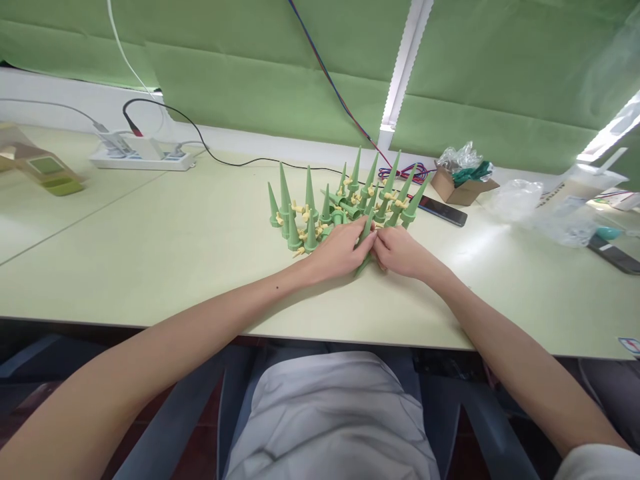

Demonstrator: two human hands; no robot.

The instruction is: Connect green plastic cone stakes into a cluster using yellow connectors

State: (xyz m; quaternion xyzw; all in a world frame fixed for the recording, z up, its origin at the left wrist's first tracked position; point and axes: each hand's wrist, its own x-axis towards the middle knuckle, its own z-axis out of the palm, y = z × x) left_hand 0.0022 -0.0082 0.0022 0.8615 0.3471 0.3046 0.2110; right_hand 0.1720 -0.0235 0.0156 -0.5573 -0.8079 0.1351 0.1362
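- We have the left hand point(345, 245) closed on a green cone point(369, 228), thumb against its side; the cone is tilted, tip up, right between both hands.
- Our right hand point(404, 252) is curled against the left, fingertips tucked in; we cannot tell what it grips, if anything.
- With our fingers hiding the contact, a crooked push could go unnoticed, and a part might bend or slip loose.
- Just beyond both hands, standing cones point(309, 193) crowd together; a brushing knuckle could topple several, as they look tall for their bases (one knock may well pass along the group).
- Among them we see small yellow pieces point(299, 252); a sweep of the left wrist could scatter the nearest across the desk point(150, 267).
- Beyond our right hand, a phone point(444, 211) lies just beside the cones, so a falling one could strike it.
- Below our hands a green tip point(361, 269) pokes out; pressing down might snag it.
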